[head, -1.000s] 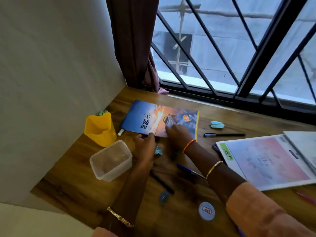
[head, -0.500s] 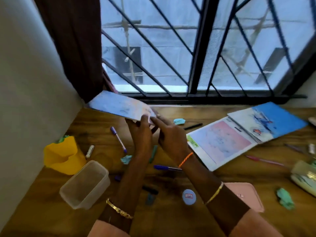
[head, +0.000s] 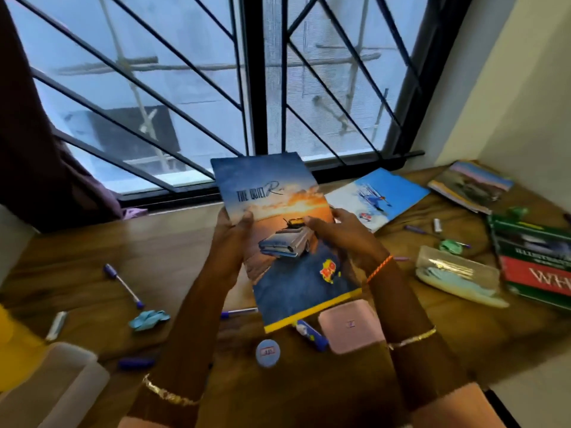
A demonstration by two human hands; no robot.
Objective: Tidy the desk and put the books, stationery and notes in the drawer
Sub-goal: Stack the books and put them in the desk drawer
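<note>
Both hands hold a thin notebook (head: 278, 193) with a sunset and car cover, raised above the wooden desk (head: 173, 248) and facing me. My left hand (head: 230, 242) grips its left edge, thumb on the cover. My right hand (head: 343, 233) grips the right edge. On the desk behind lie a blue and white notebook (head: 380, 196), another book (head: 469, 185) at the far right, and a green and red book (head: 537, 261). Pens (head: 123, 284) and crumpled blue notes (head: 148, 318) are scattered on the left. No drawer is in view.
A pink case (head: 350, 325), a blue marker (head: 310, 333) and a round blue item (head: 268, 352) lie near the front. A clear pouch (head: 457, 278) sits at the right. A clear plastic box (head: 61, 384) and a yellow holder (head: 12, 341) stand at the left. The barred window (head: 253, 88) closes the back.
The notebook came off the desk's left corner into both hands, then swung upright to face me. My view turned right, bringing the books at the right into sight.
</note>
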